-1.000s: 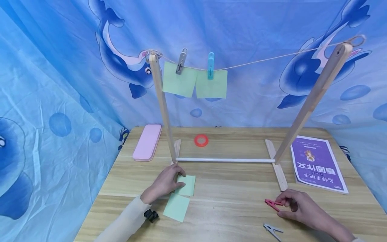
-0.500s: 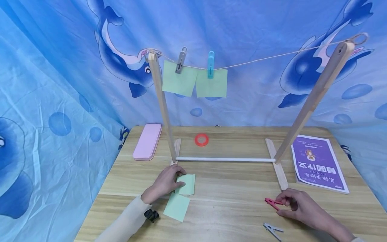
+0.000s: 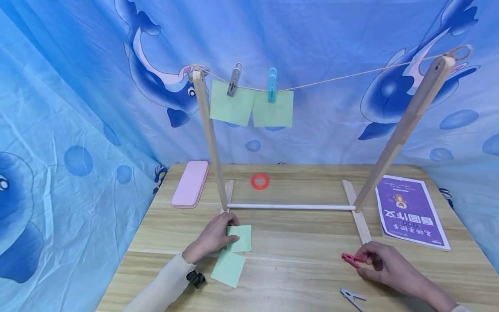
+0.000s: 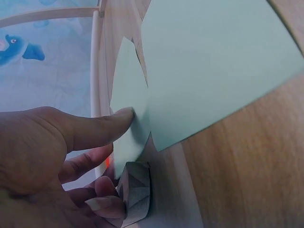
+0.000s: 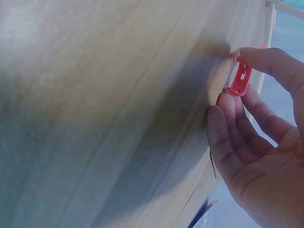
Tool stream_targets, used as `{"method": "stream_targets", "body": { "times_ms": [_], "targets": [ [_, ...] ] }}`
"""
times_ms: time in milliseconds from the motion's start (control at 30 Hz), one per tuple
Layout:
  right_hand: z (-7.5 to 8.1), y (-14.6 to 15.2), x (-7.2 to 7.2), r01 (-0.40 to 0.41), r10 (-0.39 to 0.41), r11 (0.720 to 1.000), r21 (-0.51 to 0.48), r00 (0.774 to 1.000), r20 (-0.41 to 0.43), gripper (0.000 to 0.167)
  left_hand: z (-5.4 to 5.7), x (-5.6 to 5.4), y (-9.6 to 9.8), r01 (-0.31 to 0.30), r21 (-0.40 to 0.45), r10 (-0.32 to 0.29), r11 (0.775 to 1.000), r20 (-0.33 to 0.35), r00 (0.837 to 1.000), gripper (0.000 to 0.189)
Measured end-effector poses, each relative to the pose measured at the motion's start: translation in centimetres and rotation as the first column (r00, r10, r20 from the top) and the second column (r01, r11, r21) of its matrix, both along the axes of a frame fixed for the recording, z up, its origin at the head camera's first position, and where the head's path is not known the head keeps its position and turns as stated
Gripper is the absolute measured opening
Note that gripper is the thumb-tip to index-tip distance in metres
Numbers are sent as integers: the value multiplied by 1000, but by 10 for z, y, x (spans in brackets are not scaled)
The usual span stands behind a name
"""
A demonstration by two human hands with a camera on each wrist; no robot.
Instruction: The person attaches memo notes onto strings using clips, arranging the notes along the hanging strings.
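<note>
My left hand (image 3: 214, 234) pinches a small green sheet of paper (image 3: 242, 238) near its left edge, thumb on top. A second green sheet (image 3: 229, 267) lies just in front of it on the table; it looms large in the left wrist view. My right hand (image 3: 383, 266) holds a red clothespin (image 3: 352, 260) by its handles, between thumb and fingers, low over the tabletop. Closer to me lies a grey clothespin (image 3: 352, 298). On the string (image 3: 335, 79), a grey clothespin (image 3: 234, 79) and a blue clothespin (image 3: 272, 85) hold two hanging green sheets (image 3: 274, 113).
The string spans two wooden posts (image 3: 405, 130), joined below by a white rod (image 3: 292, 207). A pink case (image 3: 190, 184) lies left on the table (image 3: 288, 268), a red ring (image 3: 260, 181) behind the rod, a purple book (image 3: 413, 212) at right. A patterned curtain hangs behind.
Both hands stay nearly in place. The red clothespin's handles are a little closer together than before, and the sheet under my left hand has turned very slightly.
</note>
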State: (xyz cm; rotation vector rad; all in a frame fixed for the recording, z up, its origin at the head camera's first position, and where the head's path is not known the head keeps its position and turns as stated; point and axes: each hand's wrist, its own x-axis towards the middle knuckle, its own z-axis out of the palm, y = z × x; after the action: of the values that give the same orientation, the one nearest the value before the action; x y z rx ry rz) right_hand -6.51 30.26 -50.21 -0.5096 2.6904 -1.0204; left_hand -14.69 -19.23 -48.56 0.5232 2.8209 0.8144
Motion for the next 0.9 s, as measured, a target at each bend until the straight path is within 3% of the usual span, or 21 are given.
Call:
{"method": "stream_targets", "body": {
  "times_ms": [133,333,600,833,900],
  "targets": [
    [6,-1,-3,10,-11,1000,11,999,35,26,-1,-1,0,-14,16,13,1000,28,1000,31],
    [12,-1,-7,0,0,1000,2,1000,5,25,-1,-3,-2,-7,23,7,1000,30,1000,34],
    [15,-5,-9,16,-17,1000,-22,997,-82,22,2,-4,-2,28,22,-28,999,25,999,17],
    [22,-6,-17,-30,10,997,-71,965,-263,28,8,-8,-1,32,31,-32,999,-1,999,14],
    [26,-6,-20,-27,5,997,-79,963,-270,28,9,-9,-1,39,36,-38,999,-19,999,15]
  ]
}}
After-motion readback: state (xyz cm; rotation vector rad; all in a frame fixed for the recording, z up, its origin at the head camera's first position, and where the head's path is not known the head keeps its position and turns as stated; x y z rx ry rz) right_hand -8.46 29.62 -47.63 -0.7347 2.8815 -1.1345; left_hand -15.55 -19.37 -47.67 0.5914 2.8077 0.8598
